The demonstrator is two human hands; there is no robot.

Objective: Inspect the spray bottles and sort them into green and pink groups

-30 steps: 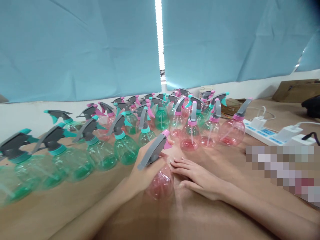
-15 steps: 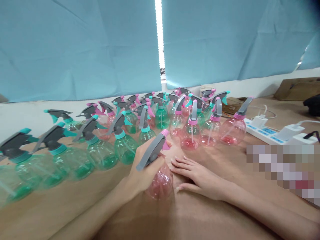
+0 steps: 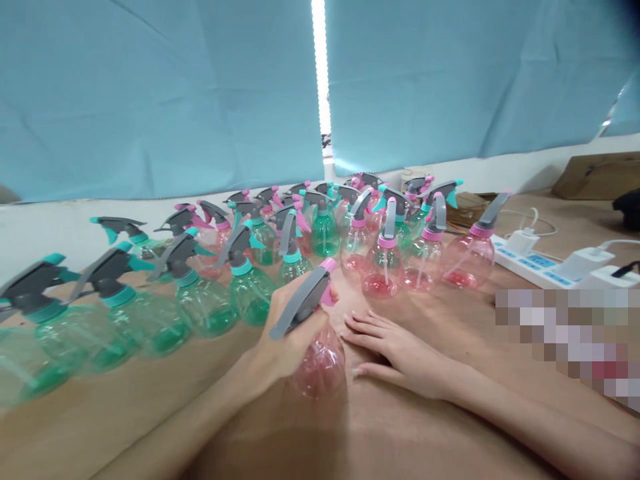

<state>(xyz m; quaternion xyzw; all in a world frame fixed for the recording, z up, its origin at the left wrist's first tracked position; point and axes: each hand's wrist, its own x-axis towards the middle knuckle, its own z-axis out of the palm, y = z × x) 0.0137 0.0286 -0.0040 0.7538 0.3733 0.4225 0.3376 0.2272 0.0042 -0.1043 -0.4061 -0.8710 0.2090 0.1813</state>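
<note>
A pink spray bottle (image 3: 320, 367) with a grey and pink trigger head stands in front of me, my left hand (image 3: 290, 333) wrapped around its neck just under the head. My right hand (image 3: 387, 347) lies flat on the brown tabletop (image 3: 400, 440) to the right of that bottle, fingers spread and holding nothing. Behind my left hand is a green spray bottle (image 3: 253, 293) with a teal collar. Beyond my right fingertips stands another pink spray bottle (image 3: 383, 273) with some liquid at its bottom.
Several green spray bottles (image 3: 207, 307) line the left side, with mixed pink and green ones further back. At right lie a white power strip (image 3: 530, 260) with plugs and cables, and a pixelated patch. Blue sheeting (image 3: 175, 100) covers the wall behind.
Almost nothing differs. The view has shifted very slightly; my left hand still grips the pink spray bottle and my right hand stays flat on the table.
</note>
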